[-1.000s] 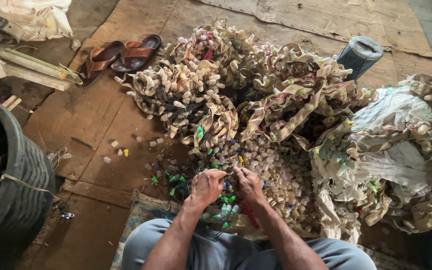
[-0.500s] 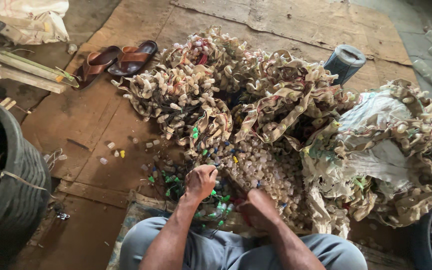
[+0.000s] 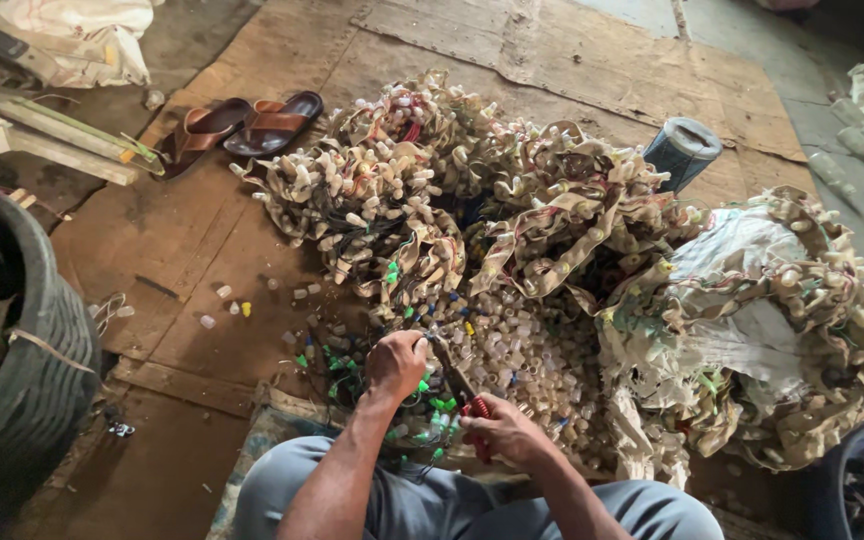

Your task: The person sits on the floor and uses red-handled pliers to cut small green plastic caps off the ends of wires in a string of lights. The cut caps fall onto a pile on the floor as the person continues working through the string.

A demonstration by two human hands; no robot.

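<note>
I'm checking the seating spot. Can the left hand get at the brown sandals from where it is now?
Probably not without leaning. The left hand is close in front of the knees, while the brown sandals lie far off across bare cardboard. Nothing blocks the way; distance is the obstacle.

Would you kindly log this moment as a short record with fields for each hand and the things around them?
Left hand: pinches a small piece over the loose pale caps
Right hand: grips a red-handled cutting tool
Heap: tangled strips studded with caps
Floor: flattened cardboard
Nearby: brown sandals, tyre, blue-grey roll
</note>
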